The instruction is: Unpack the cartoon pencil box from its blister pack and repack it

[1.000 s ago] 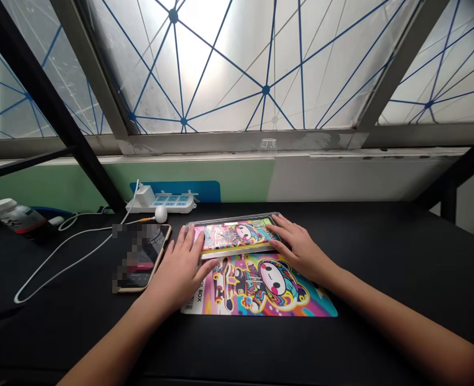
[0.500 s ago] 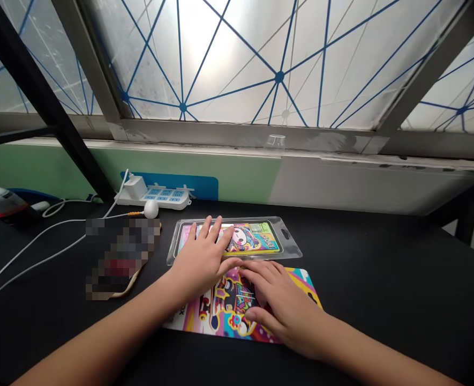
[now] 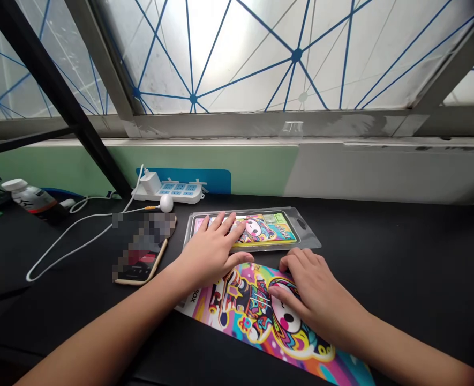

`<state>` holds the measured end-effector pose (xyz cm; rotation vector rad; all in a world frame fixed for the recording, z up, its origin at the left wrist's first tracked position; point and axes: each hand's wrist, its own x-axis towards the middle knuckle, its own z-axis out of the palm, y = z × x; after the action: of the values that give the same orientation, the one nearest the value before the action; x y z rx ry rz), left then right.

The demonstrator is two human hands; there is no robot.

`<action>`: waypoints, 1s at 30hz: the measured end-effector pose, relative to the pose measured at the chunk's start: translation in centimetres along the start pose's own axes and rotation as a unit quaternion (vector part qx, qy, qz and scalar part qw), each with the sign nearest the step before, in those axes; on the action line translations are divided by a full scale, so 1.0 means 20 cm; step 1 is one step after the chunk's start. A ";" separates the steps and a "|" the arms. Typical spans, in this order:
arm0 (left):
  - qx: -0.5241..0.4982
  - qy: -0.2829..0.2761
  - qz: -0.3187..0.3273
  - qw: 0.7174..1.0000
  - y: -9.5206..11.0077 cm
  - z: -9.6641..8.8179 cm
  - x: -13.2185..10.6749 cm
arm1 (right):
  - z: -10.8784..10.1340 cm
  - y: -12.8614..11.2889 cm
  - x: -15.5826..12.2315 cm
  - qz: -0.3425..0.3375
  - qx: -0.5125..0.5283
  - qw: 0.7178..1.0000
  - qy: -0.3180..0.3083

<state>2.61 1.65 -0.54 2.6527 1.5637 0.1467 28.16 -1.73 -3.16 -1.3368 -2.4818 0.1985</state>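
Presses L hand flat, fingers spread, on clear blister pack mid black table. Lays R hand palm-down, open, on colourful card, skewed, just in front of pack. Grips nothing w/ either. Has phone just left of pack.

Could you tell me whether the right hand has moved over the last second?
Yes. The right hand has left the clear pack and come toward the person, onto the colourful card.
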 end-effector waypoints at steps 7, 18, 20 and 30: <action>-0.039 -0.005 -0.015 0.999 -0.05 -0.03 0.00 | 0.01 -0.02 -0.01 0.035 -0.016 0.999 -0.015; -0.094 0.048 0.002 0.994 -0.07 -0.05 0.01 | -0.36 0.29 0.01 0.028 0.083 0.987 -0.133; -0.094 0.076 0.028 0.992 -0.06 -0.04 0.00 | -0.39 0.43 0.04 0.118 0.091 0.977 -0.149; -0.058 0.091 0.068 0.992 -0.01 -0.03 -0.02 | -0.24 0.48 0.10 0.151 0.079 0.985 0.018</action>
<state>2.16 1.50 -0.08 2.7191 1.3698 0.4826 36.34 5.04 -0.69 -1.6245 -2.1706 0.4263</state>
